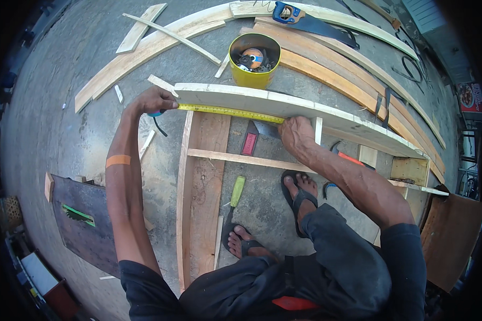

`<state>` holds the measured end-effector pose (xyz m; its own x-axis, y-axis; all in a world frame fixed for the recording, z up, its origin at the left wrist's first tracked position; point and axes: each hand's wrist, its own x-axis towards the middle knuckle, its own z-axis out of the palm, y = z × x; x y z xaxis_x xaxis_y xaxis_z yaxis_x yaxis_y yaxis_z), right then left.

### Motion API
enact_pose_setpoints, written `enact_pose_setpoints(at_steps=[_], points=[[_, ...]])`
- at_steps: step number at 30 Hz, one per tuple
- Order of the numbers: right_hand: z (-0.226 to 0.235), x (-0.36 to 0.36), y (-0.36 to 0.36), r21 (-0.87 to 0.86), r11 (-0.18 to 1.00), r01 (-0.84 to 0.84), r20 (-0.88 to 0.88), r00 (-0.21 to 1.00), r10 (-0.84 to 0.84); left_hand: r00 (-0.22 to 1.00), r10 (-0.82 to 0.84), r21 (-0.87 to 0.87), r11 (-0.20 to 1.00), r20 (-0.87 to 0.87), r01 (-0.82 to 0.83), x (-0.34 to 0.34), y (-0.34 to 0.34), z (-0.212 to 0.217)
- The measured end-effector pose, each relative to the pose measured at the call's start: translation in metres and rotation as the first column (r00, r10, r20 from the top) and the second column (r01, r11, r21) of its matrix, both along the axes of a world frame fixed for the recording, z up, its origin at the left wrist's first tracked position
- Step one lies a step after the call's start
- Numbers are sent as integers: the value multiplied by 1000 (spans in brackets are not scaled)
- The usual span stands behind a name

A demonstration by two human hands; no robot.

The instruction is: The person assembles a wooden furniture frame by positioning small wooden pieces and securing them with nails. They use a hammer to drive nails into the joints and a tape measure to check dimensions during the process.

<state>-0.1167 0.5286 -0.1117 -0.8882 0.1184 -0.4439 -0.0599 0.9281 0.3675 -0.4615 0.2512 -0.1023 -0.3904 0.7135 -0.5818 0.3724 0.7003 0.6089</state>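
Observation:
A yellow tape measure (pixel 230 112) is stretched along the inner face of a long board (pixel 241 97) of a wooden frame. My left hand (pixel 156 100) is closed at the tape's left end, where a bit of blue case and a black strap show beneath it. My right hand (pixel 297 135) pinches the tape near a short upright piece (pixel 318 131). Below the tape, a crosspiece (pixel 241 155) joins the frame's left side board (pixel 185 214). On the floor inside the frame lie a red-handled tool with a flat metal blade (pixel 250 142) and a green-handled chisel (pixel 238 191).
Beyond the frame stands a yellow bucket (pixel 251 77) holding discs and small parts. A handsaw (pixel 316 24) rests on long planks (pixel 326 72). At left, a saw blade (pixel 78 215) pokes through a dark panel (pixel 85 241). An orange-handled tool (pixel 351 158) lies at right. My sandalled feet are inside the frame.

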Motion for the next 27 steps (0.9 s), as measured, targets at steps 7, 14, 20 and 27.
enact_pose_setpoints(at_steps=[7,14,20,27], points=[[-12,1,4,9,1000,9,-71,997,-8,998,61,64,996,28,-63,20,10,-9],[-11,2,1,-22,1000,-16,-120,993,13,995,53,92,995,-84,-45,19,1,-16],[45,34,-17,-293,954,-60,-123,992,25,994,92,59,994,-61,-88,25,8,-15],[112,115,-64,-617,623,481,511,847,-148,987,143,112,984,-66,-135,31,8,-14]])
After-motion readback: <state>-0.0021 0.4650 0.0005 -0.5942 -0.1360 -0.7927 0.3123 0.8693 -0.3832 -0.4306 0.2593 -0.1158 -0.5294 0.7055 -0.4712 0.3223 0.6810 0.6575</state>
